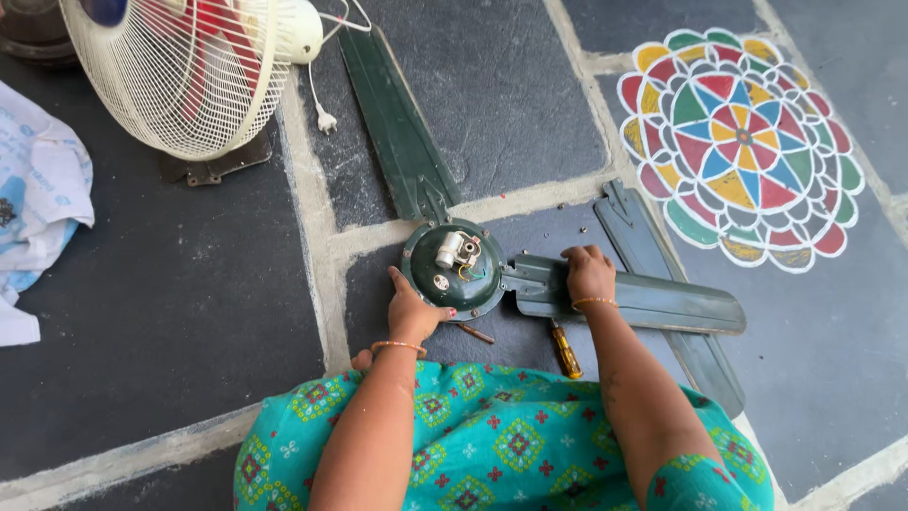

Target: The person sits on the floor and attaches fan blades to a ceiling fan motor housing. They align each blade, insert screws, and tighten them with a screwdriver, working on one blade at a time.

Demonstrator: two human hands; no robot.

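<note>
motor housing [454, 270]: dark green painted metal, faintly glossy
fan blades [643, 301]: matt green metal (dusty, scuffed)
floor [170, 303]: rough dark stone slabs, pale joints
screwdriver [566, 352]: glossy amber plastic handle
table fan [180, 76]: cream wire guard

The cream wire-caged pedestal fan [180, 71] is cut off by the top edge. The right hand [588, 275] covers part of the dark green metal fan blade [643, 301]; its fingertips are hidden. The white printed sack [38, 189] runs off the left edge.

floor: dark slate slabs [170, 312], pale joints | painted rangoli [742, 142] top right | daylight, pretty even
</note>
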